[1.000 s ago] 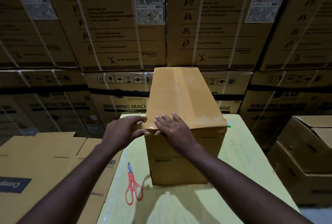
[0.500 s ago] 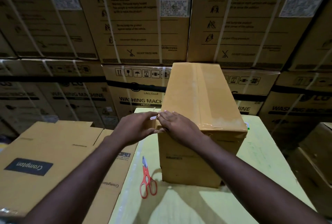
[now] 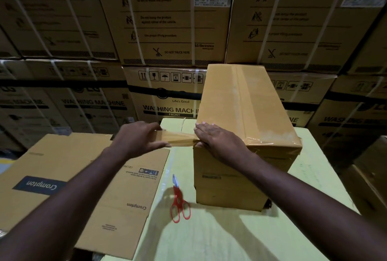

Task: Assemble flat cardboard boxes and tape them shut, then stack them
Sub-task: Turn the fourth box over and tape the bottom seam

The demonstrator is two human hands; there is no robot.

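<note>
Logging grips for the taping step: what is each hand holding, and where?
Left hand grips the tape strip at its outer end. Right hand lies flat on the box's near top corner, holding nothing.

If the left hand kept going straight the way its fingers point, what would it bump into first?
Most likely the right hand, which presses flat on the near corner of the cardboard box. The left hand points rightward along the tape it holds stretched toward that corner, seemingly at similar depth.
</note>
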